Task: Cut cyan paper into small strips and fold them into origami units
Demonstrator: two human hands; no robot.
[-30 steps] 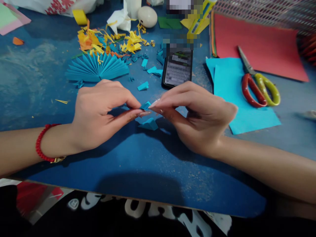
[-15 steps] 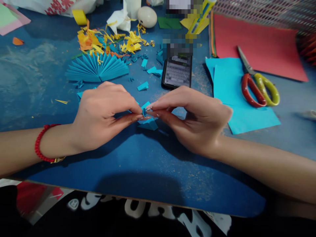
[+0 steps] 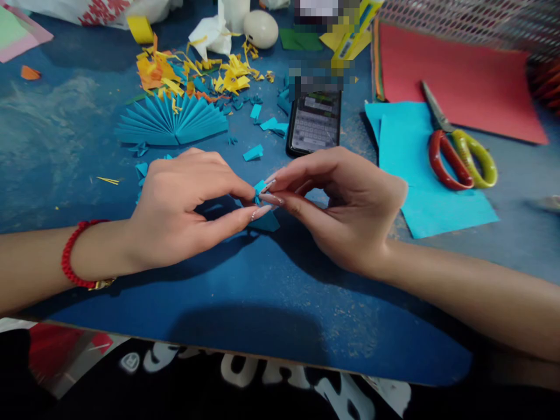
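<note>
Between the fingertips of both hands sits a small folded piece of blue paper (image 3: 258, 196), mostly covered by the fingers. My left hand (image 3: 188, 201), with a red braided bracelet (image 3: 72, 254) at its wrist, pinches it from the left. My right hand (image 3: 345, 204) pinches it from the right with thumb and forefinger. Just under the fingertips another blue paper piece (image 3: 268, 222) lies on the table. Beyond my left hand rests a pleated blue paper fan (image 3: 175, 123). A loose blue scrap (image 3: 253, 153) lies farther off between the hands.
Yellow and orange paper shreds (image 3: 234, 76) are heaped at the back. A phone (image 3: 315, 125) lies beyond my right hand. Scissors (image 3: 446, 131) with red and yellow-green handles rest on blue sheets (image 3: 402, 151) and a red sheet (image 3: 459, 81). A white egg-shaped object (image 3: 261, 30) stands behind.
My fingers have shifted slightly around the small folded blue paper, with the left thumb now lower and farther right. Everything on the table stays put.
</note>
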